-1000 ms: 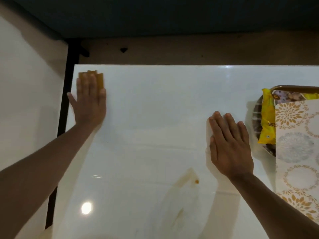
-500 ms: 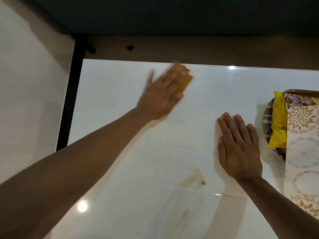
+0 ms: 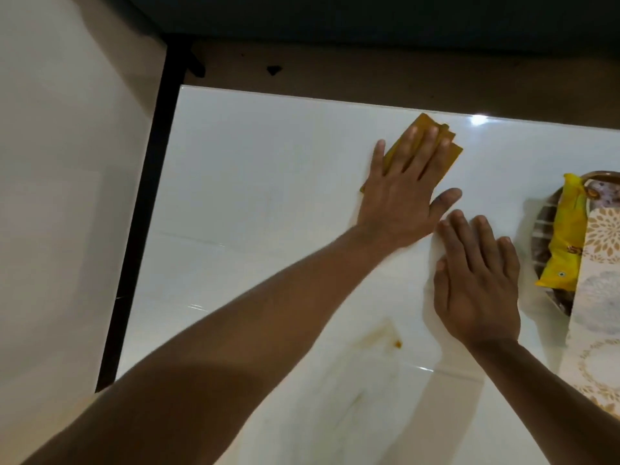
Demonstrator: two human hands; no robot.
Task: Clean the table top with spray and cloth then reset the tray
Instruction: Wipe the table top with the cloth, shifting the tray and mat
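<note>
The left hand (image 3: 401,193) lies flat with straight fingers spread over a folded yellow cloth (image 3: 436,147), pressing it onto the white table top (image 3: 268,196) near the far edge; nothing is pinched, the cloth is only held down by the palm and fingers. Just beside its thumb, on the near side, the right hand (image 3: 476,283) rests flat on the table with fingers straight and close together, holding nothing. Beyond the right hand, well clear of the cloth, the tray (image 3: 545,226) sits at the table's edge of view with a yellow packet (image 3: 563,236) in it and a patterned sheet (image 3: 600,280) overlapping it. Toward the person from the cloth hand, an orange-brown stain (image 3: 385,337) and a faint smear remain on the surface.

Wiping looks to be in hand, with the stain not yet reached. The likely trouble: the cloth is held by pressure alone, so a fast stroke could let it slip out or bunch; a sweep toward the tray could knock the packet; and the two hands are close enough to collide. No spray bottle is in view.
</note>
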